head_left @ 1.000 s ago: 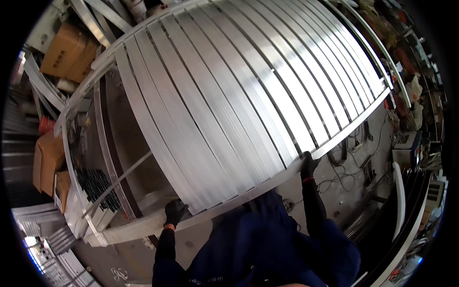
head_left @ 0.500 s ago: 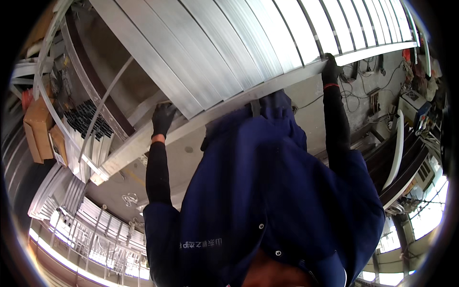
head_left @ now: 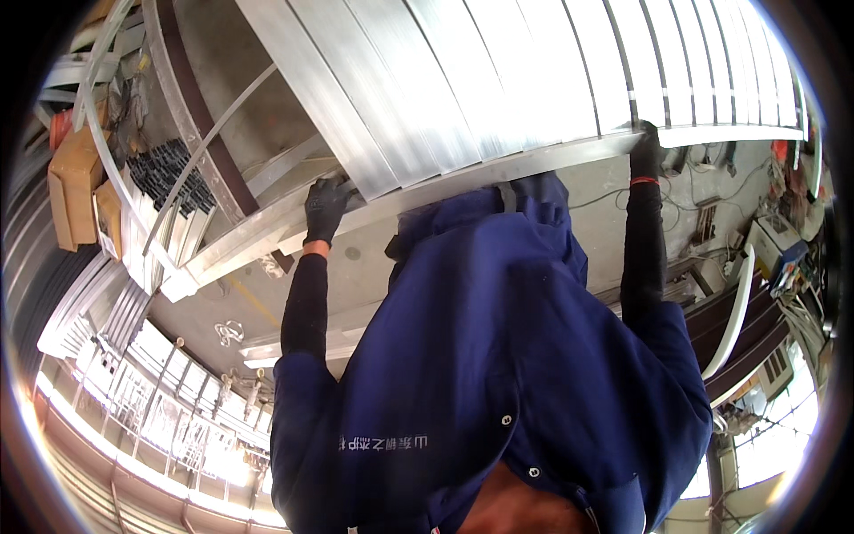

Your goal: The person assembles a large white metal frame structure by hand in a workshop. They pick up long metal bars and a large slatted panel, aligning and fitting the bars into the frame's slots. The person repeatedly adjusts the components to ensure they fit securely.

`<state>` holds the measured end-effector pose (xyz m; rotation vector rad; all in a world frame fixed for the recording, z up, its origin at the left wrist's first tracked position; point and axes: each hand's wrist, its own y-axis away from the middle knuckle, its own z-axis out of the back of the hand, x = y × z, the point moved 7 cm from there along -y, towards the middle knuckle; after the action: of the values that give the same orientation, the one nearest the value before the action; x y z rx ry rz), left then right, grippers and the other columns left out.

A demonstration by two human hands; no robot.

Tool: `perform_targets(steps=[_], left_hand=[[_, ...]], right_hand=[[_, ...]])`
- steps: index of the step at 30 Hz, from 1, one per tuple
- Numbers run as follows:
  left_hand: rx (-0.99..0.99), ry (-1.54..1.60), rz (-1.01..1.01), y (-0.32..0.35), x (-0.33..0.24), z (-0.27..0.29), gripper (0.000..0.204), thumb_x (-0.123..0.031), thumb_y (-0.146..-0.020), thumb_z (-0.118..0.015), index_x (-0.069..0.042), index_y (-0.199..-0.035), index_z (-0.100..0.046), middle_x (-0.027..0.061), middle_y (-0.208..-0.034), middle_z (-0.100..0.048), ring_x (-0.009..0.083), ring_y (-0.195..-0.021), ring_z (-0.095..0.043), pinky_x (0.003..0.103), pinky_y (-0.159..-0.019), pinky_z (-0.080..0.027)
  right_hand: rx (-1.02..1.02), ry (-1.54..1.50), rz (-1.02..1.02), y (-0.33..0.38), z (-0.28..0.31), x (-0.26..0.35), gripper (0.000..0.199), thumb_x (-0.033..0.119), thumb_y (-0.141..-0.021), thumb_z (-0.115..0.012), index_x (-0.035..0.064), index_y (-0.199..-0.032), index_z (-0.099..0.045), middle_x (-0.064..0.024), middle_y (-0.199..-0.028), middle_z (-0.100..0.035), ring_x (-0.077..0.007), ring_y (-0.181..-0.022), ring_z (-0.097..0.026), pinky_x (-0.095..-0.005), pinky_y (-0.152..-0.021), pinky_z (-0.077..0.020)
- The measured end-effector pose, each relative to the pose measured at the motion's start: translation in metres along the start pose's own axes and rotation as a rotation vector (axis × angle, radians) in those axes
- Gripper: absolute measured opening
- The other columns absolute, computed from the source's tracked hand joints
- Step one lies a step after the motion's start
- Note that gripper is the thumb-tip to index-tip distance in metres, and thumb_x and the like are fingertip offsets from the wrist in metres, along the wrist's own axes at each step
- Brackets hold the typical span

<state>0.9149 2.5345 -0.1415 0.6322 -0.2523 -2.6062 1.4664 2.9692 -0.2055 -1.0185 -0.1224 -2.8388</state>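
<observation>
The left hand (head_left: 325,206) in a black glove has its grip closed around the edge of the big shiny silver slatted metal panel (head_left: 498,80). The right hand (head_left: 647,149) grips that same edge, fingers wrapped tight.

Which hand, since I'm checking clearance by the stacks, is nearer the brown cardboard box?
Left. The left hand grips the slatted metal panel, with the cardboard box off to its left; the right hand grips the same panel, far across the torso.

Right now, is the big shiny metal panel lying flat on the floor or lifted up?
Lifted: both gloved hands, left hand and right hand, grip the metal panel's near edge.
</observation>
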Motion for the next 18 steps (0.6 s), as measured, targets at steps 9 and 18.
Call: perform_targets(steps=[9,18], left_hand=[[0.087,-0.076,-0.101,0.005,0.0,-0.027,0.044,-0.022,-0.078,-0.06,-0.003,-0.117,-0.049,0.0195,-0.115,-0.049,0.0367,-0.106,-0.046,0.047,-0.09,-0.039],[0.019,0.044,0.051,0.006,0.036,-0.066,0.035,-0.015,-0.082,-0.048,0.004,-0.111,-0.052,0.0246,-0.116,-0.049,0.0397,-0.11,-0.044,0.045,-0.095,-0.036]], right_hand=[[-0.573,-0.813,-0.472,0.003,0.013,-0.023,0.046,0.0,-0.065,-0.065,-0.0061,-0.105,-0.044,-0.0107,-0.088,-0.053,-0.0168,-0.064,-0.054,-0.0295,-0.052,-0.0456],[-0.534,-0.981,-0.552,0.01,0.009,-0.014,0.076,-0.001,-0.063,-0.064,-0.0042,-0.129,-0.028,-0.0135,-0.105,-0.048,-0.0195,-0.078,-0.055,-0.0293,-0.061,-0.0476]])
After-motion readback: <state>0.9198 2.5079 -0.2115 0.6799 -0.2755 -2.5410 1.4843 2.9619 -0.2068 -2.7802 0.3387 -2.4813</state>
